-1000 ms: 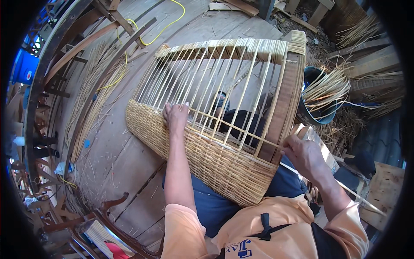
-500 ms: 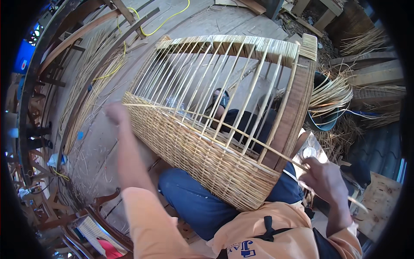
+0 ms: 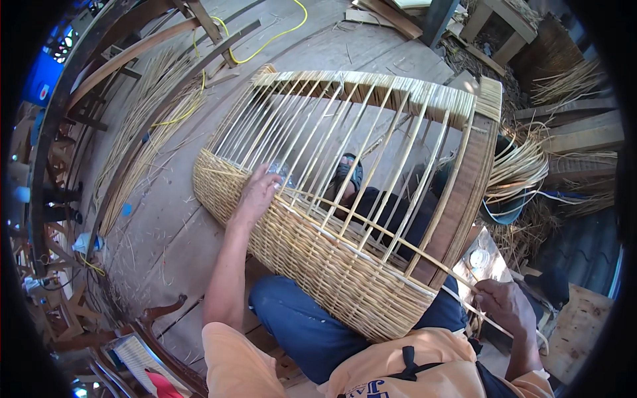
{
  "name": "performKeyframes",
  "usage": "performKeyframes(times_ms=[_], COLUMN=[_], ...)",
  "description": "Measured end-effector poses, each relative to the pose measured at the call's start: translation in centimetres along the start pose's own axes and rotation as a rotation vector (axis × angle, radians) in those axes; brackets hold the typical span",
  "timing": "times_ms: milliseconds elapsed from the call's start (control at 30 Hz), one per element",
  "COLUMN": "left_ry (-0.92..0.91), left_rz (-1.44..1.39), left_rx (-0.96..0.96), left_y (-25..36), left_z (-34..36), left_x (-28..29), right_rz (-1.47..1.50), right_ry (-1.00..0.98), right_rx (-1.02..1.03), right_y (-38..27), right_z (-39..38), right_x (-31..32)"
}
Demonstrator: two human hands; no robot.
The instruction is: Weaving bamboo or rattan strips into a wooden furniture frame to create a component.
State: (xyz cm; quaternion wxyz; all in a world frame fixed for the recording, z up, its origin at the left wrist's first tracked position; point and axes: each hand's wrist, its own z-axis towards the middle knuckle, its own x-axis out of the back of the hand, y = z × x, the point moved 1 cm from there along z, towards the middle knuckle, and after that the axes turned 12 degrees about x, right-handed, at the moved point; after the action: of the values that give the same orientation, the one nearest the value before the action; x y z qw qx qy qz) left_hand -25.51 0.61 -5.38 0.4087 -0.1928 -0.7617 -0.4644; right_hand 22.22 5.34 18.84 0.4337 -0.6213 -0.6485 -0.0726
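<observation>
A half-woven rattan frame (image 3: 312, 245) leans over my lap, its lower part closely woven and its upper part bare upright stakes (image 3: 371, 149). A long rattan strand (image 3: 391, 233) threads between the stakes along the top of the weave. My left hand (image 3: 255, 196) is closed at the woven edge, fingers over the rim where the strand runs; its fingertips are partly hidden. Right of the frame, my right hand (image 3: 507, 306) is closed around the strand, whose loose end hangs below the fist. A wrapped rail (image 3: 371, 91) tops the frame, and a wooden post (image 3: 461, 199) forms its right side.
Loose rattan strands (image 3: 136, 142) lie on the floor at left, crossed by a yellow cord (image 3: 265, 50). A bundle of rattan (image 3: 521, 166) sits in a dark bucket (image 3: 507, 207) at right. Carved wooden furniture parts (image 3: 156, 331) stand lower left. Planks (image 3: 584, 132) are stacked at right.
My left hand has moved right from beyond the frame's left end onto the woven edge. My right hand still holds the strand, slightly lower. The view has shifted a little.
</observation>
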Motion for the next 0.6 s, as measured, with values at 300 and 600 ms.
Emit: performKeyframes(times_ms=[300,600], left_ry=[0.439,-0.074], left_rz=[0.765,0.205], left_rx=[0.351,-0.067], left_y=[-13.7,0.5], left_z=[3.8,1.5], left_x=[11.6,2.0], right_rz=[-0.1,-0.084], right_ry=[-0.17,-0.107], right_rx=[0.009,0.078], right_y=[-0.9,0.7], right_z=[-0.6,-0.4], right_x=[0.0,0.1])
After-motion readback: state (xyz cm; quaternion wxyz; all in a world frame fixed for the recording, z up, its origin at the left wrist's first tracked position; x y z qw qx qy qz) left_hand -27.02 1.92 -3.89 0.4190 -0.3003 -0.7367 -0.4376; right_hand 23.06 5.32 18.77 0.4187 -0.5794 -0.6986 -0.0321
